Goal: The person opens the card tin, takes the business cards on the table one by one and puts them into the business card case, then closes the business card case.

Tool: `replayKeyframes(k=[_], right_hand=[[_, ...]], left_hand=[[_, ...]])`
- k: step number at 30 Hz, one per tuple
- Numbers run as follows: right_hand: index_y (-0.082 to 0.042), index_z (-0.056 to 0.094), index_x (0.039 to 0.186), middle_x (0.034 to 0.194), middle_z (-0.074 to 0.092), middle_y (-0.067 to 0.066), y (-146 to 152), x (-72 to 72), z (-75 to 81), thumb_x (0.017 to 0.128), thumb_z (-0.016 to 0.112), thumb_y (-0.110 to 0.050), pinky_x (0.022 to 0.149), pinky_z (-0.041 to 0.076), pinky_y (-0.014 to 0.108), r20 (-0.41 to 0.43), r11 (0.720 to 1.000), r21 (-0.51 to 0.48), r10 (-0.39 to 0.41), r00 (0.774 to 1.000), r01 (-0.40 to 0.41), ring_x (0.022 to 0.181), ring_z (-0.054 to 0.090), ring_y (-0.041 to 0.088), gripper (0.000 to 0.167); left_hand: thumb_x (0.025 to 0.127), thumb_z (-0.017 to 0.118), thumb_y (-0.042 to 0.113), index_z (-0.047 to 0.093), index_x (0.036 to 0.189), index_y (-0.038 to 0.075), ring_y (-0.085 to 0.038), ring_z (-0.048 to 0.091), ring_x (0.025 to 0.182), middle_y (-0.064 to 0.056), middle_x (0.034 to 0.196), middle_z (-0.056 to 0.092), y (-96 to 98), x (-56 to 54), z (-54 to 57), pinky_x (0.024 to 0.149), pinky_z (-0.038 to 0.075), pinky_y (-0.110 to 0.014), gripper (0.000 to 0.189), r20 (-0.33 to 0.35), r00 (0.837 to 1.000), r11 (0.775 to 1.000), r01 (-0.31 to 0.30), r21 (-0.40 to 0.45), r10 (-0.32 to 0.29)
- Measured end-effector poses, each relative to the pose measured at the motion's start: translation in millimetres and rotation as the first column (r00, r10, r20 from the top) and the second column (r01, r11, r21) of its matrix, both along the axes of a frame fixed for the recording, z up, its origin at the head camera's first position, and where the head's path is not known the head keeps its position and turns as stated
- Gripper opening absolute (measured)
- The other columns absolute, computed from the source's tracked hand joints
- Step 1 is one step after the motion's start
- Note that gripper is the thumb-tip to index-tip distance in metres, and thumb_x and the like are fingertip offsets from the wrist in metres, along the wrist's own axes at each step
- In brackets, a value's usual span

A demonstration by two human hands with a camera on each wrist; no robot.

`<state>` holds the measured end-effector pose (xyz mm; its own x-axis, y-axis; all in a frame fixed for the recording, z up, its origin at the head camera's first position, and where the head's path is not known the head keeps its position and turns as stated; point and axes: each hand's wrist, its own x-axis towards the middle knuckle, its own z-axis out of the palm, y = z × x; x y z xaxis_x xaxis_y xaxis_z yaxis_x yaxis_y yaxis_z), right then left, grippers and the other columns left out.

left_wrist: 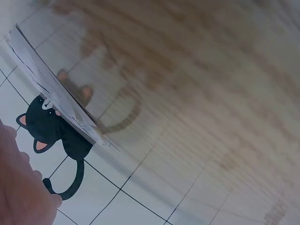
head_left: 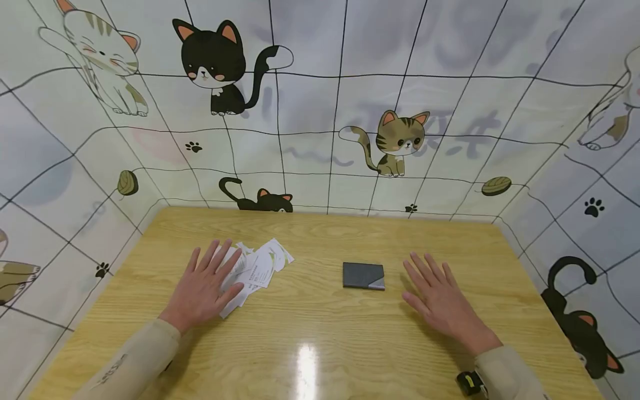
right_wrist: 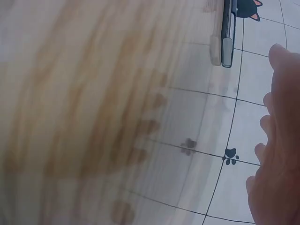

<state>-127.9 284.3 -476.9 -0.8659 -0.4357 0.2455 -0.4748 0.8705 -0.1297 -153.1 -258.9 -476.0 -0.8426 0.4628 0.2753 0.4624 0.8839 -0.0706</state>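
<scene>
My left hand [head_left: 206,286] is spread palm down above the table, fingers straight, partly covering a loose pile of white printed paper cards [head_left: 261,269]. In the left wrist view the cards [left_wrist: 51,86] lie beyond the hand [left_wrist: 23,183], with a gap between. On the right, my other hand [head_left: 445,300] also hovers palm down with straight fingers and holds nothing. To its left lies a flat dark grey card case [head_left: 362,275] with a silvery corner. The right wrist view shows the case's edge [right_wrist: 228,40] apart from the hand [right_wrist: 279,136].
The wooden table [head_left: 310,322] carries a bright light reflection near its front. A white sheet printed with cats and grid lines [head_left: 310,111] stands around the back and sides. A dark band with a yellow mark [head_left: 470,383] sits at the right sleeve.
</scene>
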Motion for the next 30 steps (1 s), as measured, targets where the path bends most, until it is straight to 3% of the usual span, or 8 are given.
replayKeyframes(k=[8,13,18,22,30], right_hand=[[-0.007,0.03,0.162,0.169,0.025,0.016,-3.6,-1.2,3.7,0.106,0.058,-0.034,0.125,0.017,0.051,0.053,0.991,-0.132,0.039,0.998,-0.031,0.156,0.018,0.038,0.068],[-0.009,0.029,0.163,0.168,0.028,0.015,-14.5,-4.1,7.3,0.107,0.058,-0.034,0.118,0.029,0.057,0.157,0.974,-0.226,0.026,0.987,0.01,0.152,0.028,0.041,0.068],[-0.003,0.034,0.16,0.163,0.035,0.02,-25.2,-8.2,4.9,0.105,0.061,-0.033,0.115,0.033,0.062,0.223,0.96,-0.278,0.026,0.974,0.038,0.147,0.036,0.043,0.068],[0.001,0.039,0.156,0.159,0.041,0.023,-30.4,-10.7,-0.2,0.104,0.064,-0.03,0.112,0.037,0.062,0.233,0.949,-0.314,0.041,0.972,0.035,0.144,0.04,0.046,0.066],[0.002,0.045,0.153,0.153,0.048,0.024,-36.1,-16.9,-6.2,0.103,0.065,-0.028,0.11,0.04,0.063,0.212,0.952,-0.303,0.028,0.977,0.039,0.14,0.045,0.047,0.061]], left_hand=[[0.104,0.048,0.055,0.034,0.162,0.012,-0.041,0.019,0.155,-0.017,0.169,0.024,2.6,-5.5,7.3,0.12,0.013,-0.065,0.073,0.036,0.999,0.999,-0.027,0.028,0.026],[0.104,0.052,0.049,0.034,0.161,0.009,-0.042,0.024,0.153,-0.018,0.168,0.025,3.3,-5.0,9.0,0.119,0.02,-0.066,0.071,0.116,0.991,0.996,-0.075,0.049,0.068],[0.105,0.054,0.045,0.034,0.16,0.005,-0.045,0.028,0.151,-0.022,0.166,0.028,2.6,-5.6,4.3,0.116,0.026,-0.067,0.071,0.207,0.976,0.993,-0.089,0.076,0.072],[0.104,0.057,0.043,0.037,0.158,0.003,-0.047,0.031,0.149,-0.024,0.164,0.031,3.7,-7.3,0.0,0.114,0.03,-0.068,0.07,0.24,0.969,0.993,-0.078,0.083,0.056],[0.103,0.059,0.044,0.044,0.155,0.003,-0.045,0.036,0.147,-0.022,0.162,0.036,14.6,-12.3,-3.4,0.113,0.032,-0.067,0.068,0.235,0.971,0.994,-0.057,0.093,0.033]])
